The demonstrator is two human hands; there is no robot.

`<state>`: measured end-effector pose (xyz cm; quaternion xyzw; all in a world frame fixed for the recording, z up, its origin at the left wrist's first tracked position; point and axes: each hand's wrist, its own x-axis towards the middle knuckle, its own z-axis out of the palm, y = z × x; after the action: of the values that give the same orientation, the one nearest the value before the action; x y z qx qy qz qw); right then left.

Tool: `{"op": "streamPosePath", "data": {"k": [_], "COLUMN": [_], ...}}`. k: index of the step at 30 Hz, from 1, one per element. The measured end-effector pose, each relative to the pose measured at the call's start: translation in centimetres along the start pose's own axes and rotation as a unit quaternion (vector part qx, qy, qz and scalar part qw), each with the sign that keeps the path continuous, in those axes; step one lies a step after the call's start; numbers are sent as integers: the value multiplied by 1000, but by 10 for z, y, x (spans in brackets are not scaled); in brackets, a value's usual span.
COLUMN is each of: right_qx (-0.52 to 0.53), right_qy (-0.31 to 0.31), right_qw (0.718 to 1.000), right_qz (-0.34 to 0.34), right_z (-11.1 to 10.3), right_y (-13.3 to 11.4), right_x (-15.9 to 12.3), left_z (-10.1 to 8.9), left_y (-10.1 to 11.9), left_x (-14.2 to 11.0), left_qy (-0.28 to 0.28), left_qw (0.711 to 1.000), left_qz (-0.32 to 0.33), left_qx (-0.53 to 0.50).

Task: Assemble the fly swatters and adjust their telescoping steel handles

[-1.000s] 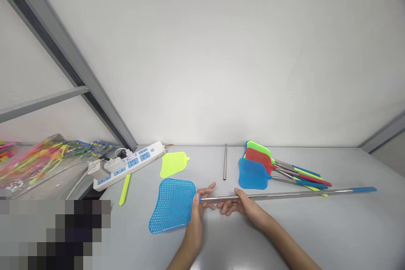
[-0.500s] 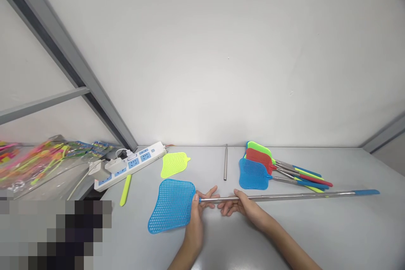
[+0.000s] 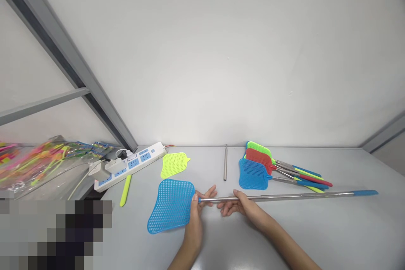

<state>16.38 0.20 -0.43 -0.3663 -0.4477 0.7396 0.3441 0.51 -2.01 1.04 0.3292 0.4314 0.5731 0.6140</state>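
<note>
A blue fly swatter (image 3: 172,206) with a long extended metal rod spans the front of the table, its blue grip end far to the right. My left hand (image 3: 196,215) holds it where the mesh head meets the rod, thumb on top and fingers beneath. Further right along the rod, my right hand (image 3: 242,204) grips it between thumb and curled fingers. Behind the held swatter lie a loose yellow-green swatter head (image 3: 174,165) and a short metal tube (image 3: 225,163). A yellow-green handle sleeve (image 3: 125,190) rests to the left.
Several swatters in a pile, a blue one (image 3: 254,174) on top, lie at the back right. A white power strip (image 3: 136,163) with plugs in it sits at the left, beside plastic bags (image 3: 53,164) of colourful items. The wall (image 3: 202,71) rises behind the table.
Almost nothing differs. The held swatter has shifted very slightly to the left, and both hands keep the same grip on it.
</note>
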Motion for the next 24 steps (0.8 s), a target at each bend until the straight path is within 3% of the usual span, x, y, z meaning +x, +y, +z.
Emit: {"op": "streamPosePath", "data": {"k": [24], "right_qx": [-23], "right_qy": [3], "right_qw": [1000], "right_qz": [1], "right_z": [-3], "right_y": [4], "right_x": [2], "left_z": [-1], "left_y": [4], "left_x": [3], "left_qy": [36], "left_qw": [999], "left_qz": [26], "left_qx": [-10]}}
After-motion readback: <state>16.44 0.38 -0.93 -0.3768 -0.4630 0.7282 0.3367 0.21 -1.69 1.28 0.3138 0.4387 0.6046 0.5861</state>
